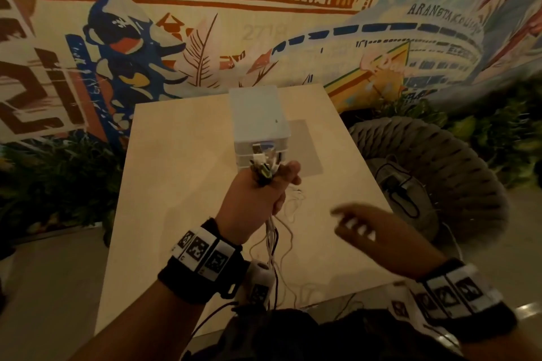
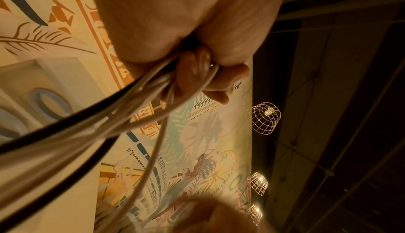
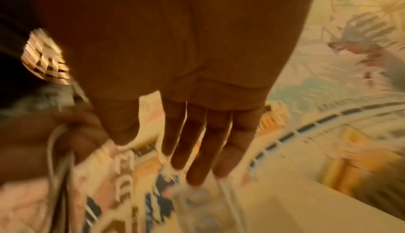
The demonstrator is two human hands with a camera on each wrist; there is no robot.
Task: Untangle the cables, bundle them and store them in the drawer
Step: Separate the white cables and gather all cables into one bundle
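Observation:
My left hand (image 1: 265,184) is raised above the table and grips a bunch of cables (image 1: 271,240), mostly white with a black one among them. Their plug ends (image 1: 262,164) stick up out of the fist; the rest hangs down toward my lap. In the left wrist view the cables (image 2: 122,108) run out from under the curled fingers (image 2: 221,84). My right hand (image 1: 363,226) hovers to the right of the bunch, fingers (image 3: 197,141) straight and spread, holding nothing. A small white drawer unit (image 1: 258,117) stands on the table behind the left hand.
The light wooden table (image 1: 181,184) fills the middle of the head view. A grey woven round seat (image 1: 434,173) stands to its right, with a dark cable lying on it. A painted mural wall is behind, with plants along its foot.

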